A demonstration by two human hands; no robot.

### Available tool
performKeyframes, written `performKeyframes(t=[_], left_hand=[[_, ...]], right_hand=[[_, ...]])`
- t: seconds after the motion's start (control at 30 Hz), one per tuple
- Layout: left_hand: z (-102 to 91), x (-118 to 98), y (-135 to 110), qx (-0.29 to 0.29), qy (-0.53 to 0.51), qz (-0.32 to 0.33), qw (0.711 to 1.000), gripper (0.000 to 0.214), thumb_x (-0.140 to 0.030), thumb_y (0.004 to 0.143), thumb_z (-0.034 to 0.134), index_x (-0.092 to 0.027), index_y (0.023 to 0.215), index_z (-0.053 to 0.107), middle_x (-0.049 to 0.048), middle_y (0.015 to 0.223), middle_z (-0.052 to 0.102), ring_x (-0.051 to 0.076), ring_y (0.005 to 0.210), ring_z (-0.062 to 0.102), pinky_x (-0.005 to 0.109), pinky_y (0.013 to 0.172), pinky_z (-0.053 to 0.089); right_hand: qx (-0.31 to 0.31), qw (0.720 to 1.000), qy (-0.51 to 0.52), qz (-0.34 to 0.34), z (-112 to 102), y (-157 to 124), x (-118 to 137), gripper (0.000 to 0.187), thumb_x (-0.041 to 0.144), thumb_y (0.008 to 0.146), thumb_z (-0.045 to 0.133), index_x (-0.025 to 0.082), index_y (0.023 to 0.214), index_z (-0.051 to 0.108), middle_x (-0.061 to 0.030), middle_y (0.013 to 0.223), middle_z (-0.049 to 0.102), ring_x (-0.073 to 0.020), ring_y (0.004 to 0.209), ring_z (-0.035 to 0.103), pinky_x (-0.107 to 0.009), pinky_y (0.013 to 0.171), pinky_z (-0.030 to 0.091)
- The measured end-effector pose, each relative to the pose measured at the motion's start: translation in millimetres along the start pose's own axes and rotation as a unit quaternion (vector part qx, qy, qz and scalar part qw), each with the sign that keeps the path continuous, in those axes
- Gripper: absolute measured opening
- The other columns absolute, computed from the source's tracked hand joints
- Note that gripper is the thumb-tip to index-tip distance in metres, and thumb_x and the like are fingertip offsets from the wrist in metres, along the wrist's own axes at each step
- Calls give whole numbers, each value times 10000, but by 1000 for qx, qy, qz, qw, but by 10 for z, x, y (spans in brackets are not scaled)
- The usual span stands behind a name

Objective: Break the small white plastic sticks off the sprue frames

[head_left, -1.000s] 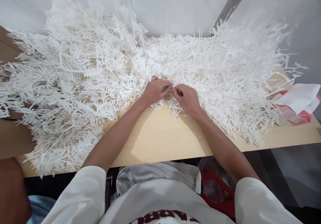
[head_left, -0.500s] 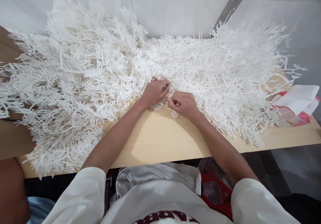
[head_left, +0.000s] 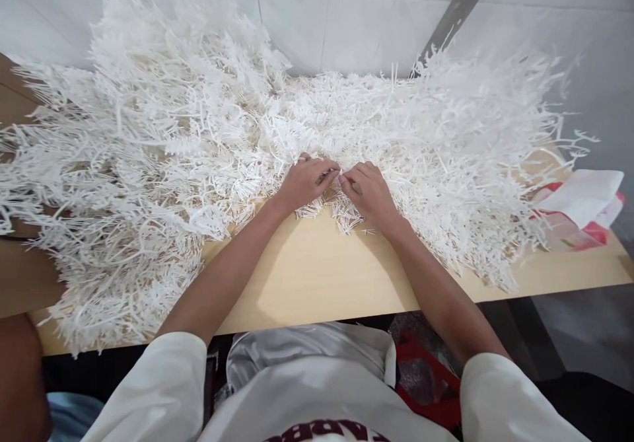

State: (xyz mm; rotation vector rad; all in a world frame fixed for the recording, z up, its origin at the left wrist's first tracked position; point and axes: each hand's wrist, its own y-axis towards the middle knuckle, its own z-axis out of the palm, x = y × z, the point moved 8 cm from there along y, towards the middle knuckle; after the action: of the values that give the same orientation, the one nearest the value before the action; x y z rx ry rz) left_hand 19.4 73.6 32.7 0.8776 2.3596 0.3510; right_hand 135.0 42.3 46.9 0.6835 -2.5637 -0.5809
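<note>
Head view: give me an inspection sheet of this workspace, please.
Surface: pale wooden table, with a bare strip at the near edge.
Job's things: big heap of white plastic sprigs covering most of the table.
Clutter: red-and-white bag at the right end.
Hands: left hand and right hand meet fingertip to fingertip, pinched on sprigs at the heap's near edge.
Cables: nothing seen.
Surroundings: white tiled wall behind; red item under the table; another person's limb at lower left.

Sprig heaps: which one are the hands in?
The low middle stretch: left hand and right hand meet at its front edge; left mound and right mound stand apart.
</note>
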Motion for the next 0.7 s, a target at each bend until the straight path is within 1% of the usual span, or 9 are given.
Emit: performKeyframes(t=[0.13,0.2,0.27,0.33,0.4,0.47,0.6,0.67,0.7], left_hand=[[68,-13,0,17,27,16,999,249,-320,960,403,-203,967,623,19,927,735,167,877,658,339,958,351],[66,42,11,16,37,-10,999,229,-298,952,400,-197,916,602,18,876,724,162,804,637,340,930,367],[27,111,20,3,34,-50,998,217,-283,953,388,-196,888,575,7,819,705,146,714,601,334,902,379],[-16,129,21,-6,25,-69,997,220,-289,967,365,-200,907,558,-6,788,687,134,660,570,331,895,382],[-35,98,18,2,8,-67,998,248,-321,993,325,-208,961,543,-13,787,683,137,663,570,335,908,378],[-34,69,10,17,-18,-66,998,284,-355,1015,273,-216,1007,521,-19,792,688,144,694,590,338,926,372],[-44,73,-6,18,-59,-68,996,332,-408,1031,199,-225,1026,476,-11,836,702,149,744,615,340,942,375],[-44,91,-12,14,-65,-67,995,344,-430,1030,186,-227,1024,464,2,868,700,152,743,605,340,922,389],[-39,98,-14,15,-65,-66,996,347,-439,1028,185,-228,1023,461,7,872,695,155,742,598,340,907,397]], right_hand=[[-23,999,-8,-29,2,-8,70,284,142,863,489,233,625,363,3,619,448,-164,676,404,-318,683,360],[-7,997,15,-75,34,-31,257,282,107,811,510,230,615,348,18,594,432,-148,651,390,-309,658,343],[21,987,40,-157,67,-84,554,250,109,794,526,222,622,384,26,596,451,-136,649,396,-306,663,343],[7,976,32,-213,30,-136,795,263,122,829,506,219,615,387,22,604,454,-129,644,382,-304,666,350],[-31,973,28,-226,-50,-152,880,290,135,851,505,221,607,374,22,591,440,-129,636,376,-300,648,350],[-76,980,25,-184,-142,-123,770,328,149,866,513,222,596,339,26,568,410,-127,617,368,-299,625,340],[-185,982,45,-9,-353,-75,225,391,228,905,529,224,594,292,37,558,359,-122,587,358,-306,626,344],[-196,976,70,65,-379,-69,-1,309,303,916,542,227,648,409,26,618,439,-132,626,427,-310,654,386],[-178,977,81,88,-353,-57,-70,229,344,921,543,228,729,497,13,677,504,-141,668,479,-316,682,413]])
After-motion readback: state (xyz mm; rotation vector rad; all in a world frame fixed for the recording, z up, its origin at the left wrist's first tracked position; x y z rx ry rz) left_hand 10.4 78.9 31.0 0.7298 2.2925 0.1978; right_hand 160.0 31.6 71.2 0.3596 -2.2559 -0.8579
